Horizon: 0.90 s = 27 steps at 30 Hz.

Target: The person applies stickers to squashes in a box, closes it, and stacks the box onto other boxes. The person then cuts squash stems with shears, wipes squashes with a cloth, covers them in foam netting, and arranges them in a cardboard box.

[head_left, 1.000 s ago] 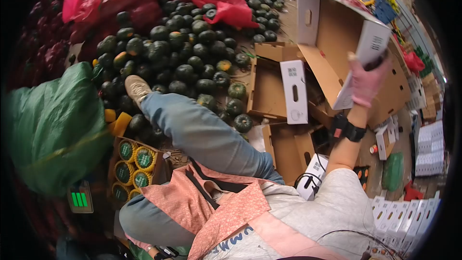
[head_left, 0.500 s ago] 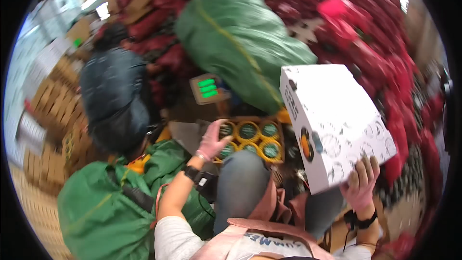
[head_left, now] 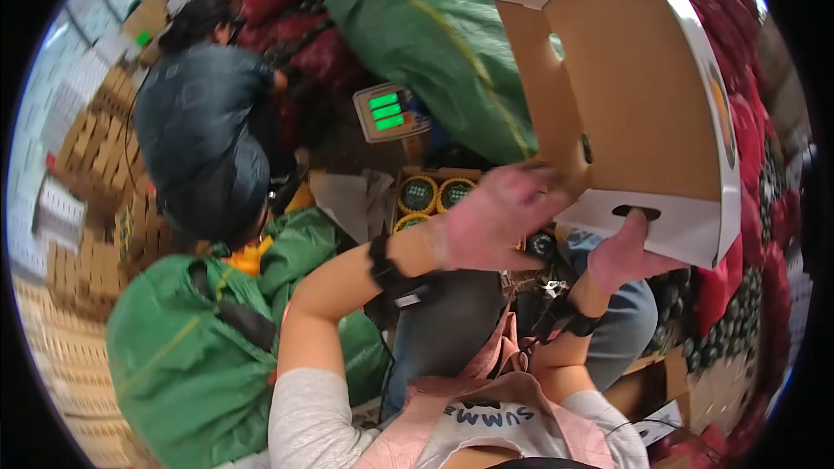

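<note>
A white cardboard box lid, brown inside, is held tilted with its hollow side facing me. My right hand, in a pink glove, grips its near wall, with the thumb by the oval handle hole. My left hand, also in a pink glove, is beside the lid's near left corner. Motion smears its fingers, so I cannot tell whether they touch the lid. Below and left of the lid, an open carton holds round dark-green-topped items with yellow rims, partly hidden by my left hand and forearm.
A scale with a lit green display stands ahead. Large green sacks lie at left and beyond the scale. A person in dark clothing crouches at left near stacked cartons. Red mesh sacks line the right.
The lid has been turned over from its printed outside to its brown inside and raised. My left hand has moved right from the round items toward the lid. My right hand still holds the lid.
</note>
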{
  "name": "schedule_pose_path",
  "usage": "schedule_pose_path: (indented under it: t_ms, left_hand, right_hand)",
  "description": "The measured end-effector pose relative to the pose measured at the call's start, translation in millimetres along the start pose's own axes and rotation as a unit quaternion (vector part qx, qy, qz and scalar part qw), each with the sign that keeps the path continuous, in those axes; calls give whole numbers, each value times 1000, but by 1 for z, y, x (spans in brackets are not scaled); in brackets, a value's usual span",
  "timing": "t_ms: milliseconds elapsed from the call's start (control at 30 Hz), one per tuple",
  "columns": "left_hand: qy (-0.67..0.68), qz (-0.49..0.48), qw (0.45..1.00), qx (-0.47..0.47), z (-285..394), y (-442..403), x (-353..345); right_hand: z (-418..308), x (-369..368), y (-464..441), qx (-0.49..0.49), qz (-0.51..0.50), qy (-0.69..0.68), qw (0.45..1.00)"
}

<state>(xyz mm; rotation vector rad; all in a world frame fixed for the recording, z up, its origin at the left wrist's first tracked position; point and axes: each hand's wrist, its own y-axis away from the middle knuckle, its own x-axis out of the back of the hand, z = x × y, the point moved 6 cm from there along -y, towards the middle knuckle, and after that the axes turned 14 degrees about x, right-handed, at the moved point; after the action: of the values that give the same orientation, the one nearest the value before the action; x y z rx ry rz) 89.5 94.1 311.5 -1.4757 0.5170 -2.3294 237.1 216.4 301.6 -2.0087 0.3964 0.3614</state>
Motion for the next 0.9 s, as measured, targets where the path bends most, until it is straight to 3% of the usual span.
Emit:
schedule_pose_path:
  t_ms: [33,67,100,167,200,233,267,300,367,433,500,533,567,633,667,700,767,833,900]
  left_hand:
    - [-9,-2,1000,0,12,-9,-8]
    - [-37,-89,995,24,17,-23,-22]
    - [-25,-101,993,47,13,-30,-38]
    - [3,-119,989,88,-1,-39,-67]
    - [50,-138,985,92,-4,-39,-60]
    - [105,-75,989,67,-12,-40,-47]
    - [157,-17,987,39,-23,-40,-34]
    - [208,37,977,10,-34,-36,-20]
    - [480,-36,873,78,-52,-32,11]
    - [720,-45,690,54,-70,-27,13]
    - [811,-65,578,60,-85,-13,11]
    - [825,-99,554,39,-94,-6,6]
    - [793,-84,599,69,-100,-3,4]
    - [704,-21,709,41,-107,-4,11]
    - [678,5,730,87,-116,-3,14]
    - [710,-3,699,88,-157,1,-6]
    - [542,71,824,148,-169,13,6]
    - [529,87,800,270,-196,31,10]
    - [481,112,812,310,-204,65,16]
  right_hand:
    - [6,-1,11,-83,17,-94,992]
    - [-1,0,13,38,-104,33,993]
    - [0,4,16,164,-216,157,949]
    - [7,0,13,133,-269,86,950]
    - [13,-4,9,-40,-208,-103,972]
    - [22,-10,14,-214,-131,-280,927]
    - [27,-18,6,-158,-244,-457,840]
    - [53,-10,6,-174,-314,-376,854]
    - [125,17,19,-255,-312,-137,905]
    - [213,56,41,-422,-224,-117,871]
    - [246,72,54,-489,-217,-288,794]
    - [270,89,58,-359,-323,-208,851]
    - [275,97,62,-342,-329,-197,858]
    - [270,94,69,-375,-302,-232,845]
    - [266,90,73,-426,-251,-296,817]
    - [249,76,72,-535,-121,-418,724]
    - [233,61,75,-516,-146,-440,720]
    - [232,66,92,-512,-210,-517,654]
    - [239,95,130,-528,-275,-359,719]
